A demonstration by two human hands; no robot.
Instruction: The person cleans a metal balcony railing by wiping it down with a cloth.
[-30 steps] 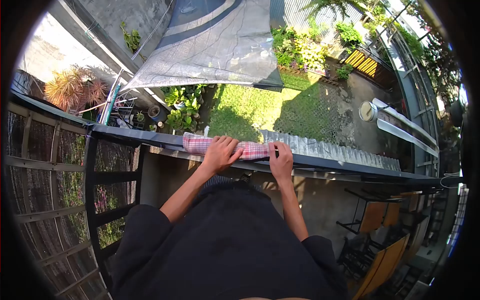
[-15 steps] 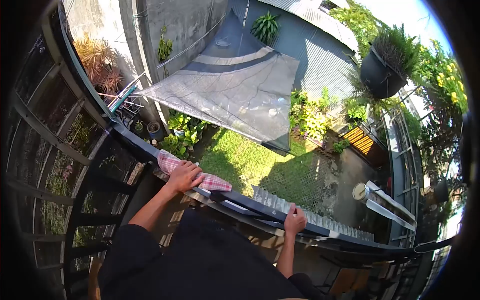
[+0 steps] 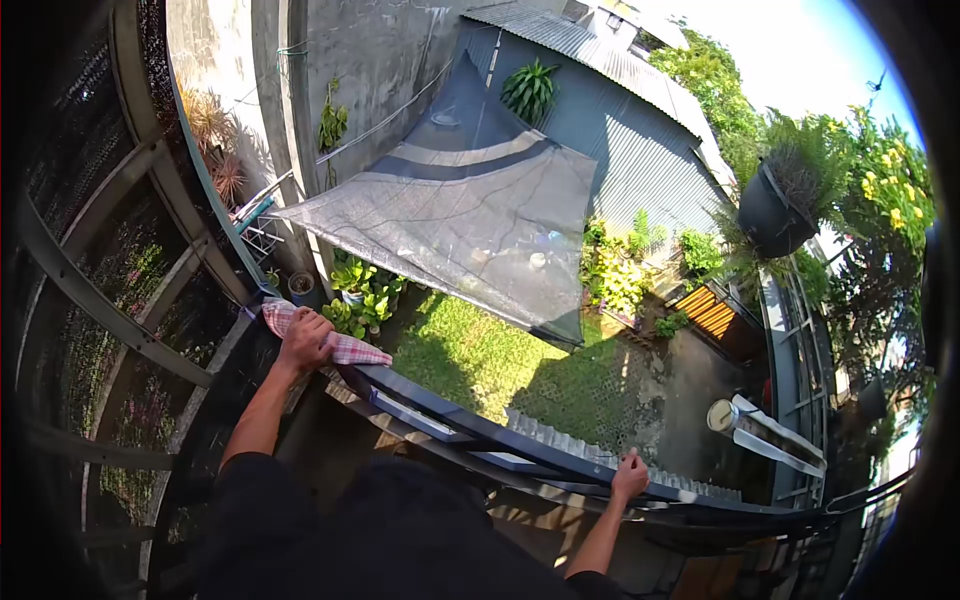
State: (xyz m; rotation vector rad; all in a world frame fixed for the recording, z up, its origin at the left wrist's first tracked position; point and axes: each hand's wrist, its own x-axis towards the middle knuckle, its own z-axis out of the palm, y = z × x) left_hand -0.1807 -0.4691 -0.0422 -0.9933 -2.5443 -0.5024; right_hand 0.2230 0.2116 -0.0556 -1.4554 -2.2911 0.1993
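A pink-and-white checked cloth (image 3: 358,350) lies over the top of the dark metal railing (image 3: 440,402), near its left corner. My left hand (image 3: 308,340) presses on the cloth, fingers bent around it and the rail beneath. Farther right along the same railing, my right hand (image 3: 630,477) is closed, its fingers curled at the rail's top edge. Whatever those fingers may hold is hidden.
Beyond the railing, a grey shade net (image 3: 470,215) spans a lower yard with grass (image 3: 490,345). A corrugated sheet edge (image 3: 560,437) runs just outside the rail. At right hangs a black planter (image 3: 775,215). Slatted dark panels (image 3: 120,300) stand at left.
My left hand has moved left along the railing with the cloth, toward the corner. My right hand has shifted a little to the right along the rail. The view has also shifted.
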